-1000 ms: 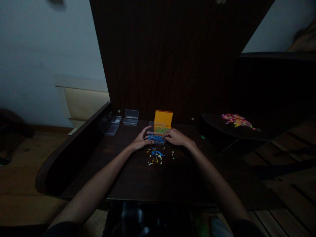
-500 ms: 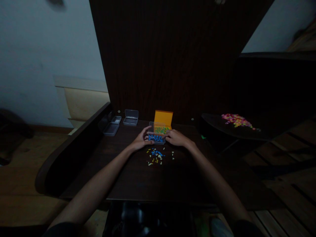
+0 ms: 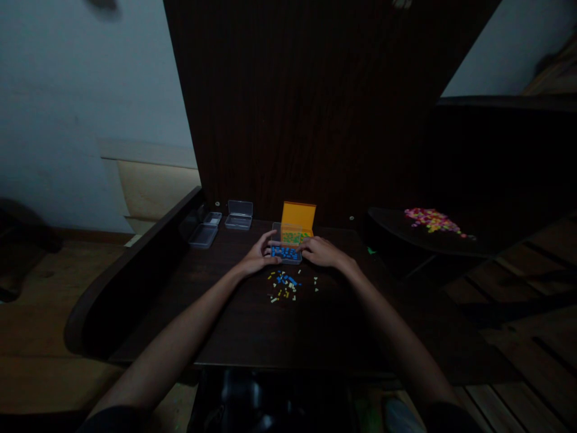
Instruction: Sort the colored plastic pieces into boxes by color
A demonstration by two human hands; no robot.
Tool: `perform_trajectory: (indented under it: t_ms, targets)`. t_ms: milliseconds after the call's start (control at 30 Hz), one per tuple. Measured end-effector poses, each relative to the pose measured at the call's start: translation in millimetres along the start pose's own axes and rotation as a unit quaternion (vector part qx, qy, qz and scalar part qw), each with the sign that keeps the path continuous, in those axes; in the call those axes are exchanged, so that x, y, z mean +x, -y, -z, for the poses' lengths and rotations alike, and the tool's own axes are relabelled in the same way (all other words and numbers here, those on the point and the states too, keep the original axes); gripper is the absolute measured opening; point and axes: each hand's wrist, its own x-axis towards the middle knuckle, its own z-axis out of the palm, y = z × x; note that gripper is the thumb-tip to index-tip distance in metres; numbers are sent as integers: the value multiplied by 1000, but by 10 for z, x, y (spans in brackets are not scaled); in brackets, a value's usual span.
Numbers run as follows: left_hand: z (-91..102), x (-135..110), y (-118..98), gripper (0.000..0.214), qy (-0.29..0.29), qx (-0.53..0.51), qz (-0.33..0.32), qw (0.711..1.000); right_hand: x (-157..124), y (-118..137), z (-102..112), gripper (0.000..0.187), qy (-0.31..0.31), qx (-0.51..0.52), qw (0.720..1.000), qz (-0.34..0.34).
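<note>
A small clear box [image 3: 285, 254] full of blue pieces sits on the dark table [image 3: 252, 325]. My left hand [image 3: 258, 255] grips its left end with curled fingers. My right hand [image 3: 321, 251] grips its right end the same way. Just behind the clear box stands an orange box [image 3: 297, 224] with its lid up and green and yellow pieces inside. Loose blue, yellow and white pieces [image 3: 285, 284] lie scattered on the table just in front of my hands.
Three clear plastic boxes [image 3: 238, 214] [image 3: 204, 236] [image 3: 212, 218] sit at the table's back left. A heap of pink and yellow pieces [image 3: 430, 220] lies on a dark round surface to the right. A dark wooden panel rises behind the table.
</note>
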Motion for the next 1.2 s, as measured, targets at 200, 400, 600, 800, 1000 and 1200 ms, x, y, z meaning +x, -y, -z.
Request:
perform_trajectory:
  t_ms: [200, 400, 600, 800, 1000, 1200]
  targets:
    - [1, 8, 6, 92, 2, -3, -2, 1000, 31, -14, -52, 32, 6, -14, 1000, -7]
    - [6, 8, 8, 90, 12, -8, -10, 1000, 27, -27, -31, 32, -14, -6, 1000, -5]
    - [2, -2, 3, 91, 4, -4, -4, 1000, 20, -29, -9, 29, 2, 7, 1000, 15]
    - [0, 0, 2, 93, 3, -5, -1, 1000, 43, -4, -23, 29, 9, -8, 1000, 1]
    - [3, 9, -2, 93, 6, 0, -5, 1000, 72, -4, -39, 28, 13, -11, 1000, -9]
    - [0, 7, -3, 91, 7, -12, -3, 1000, 67, -7, -31, 28, 19, -17, 999, -21]
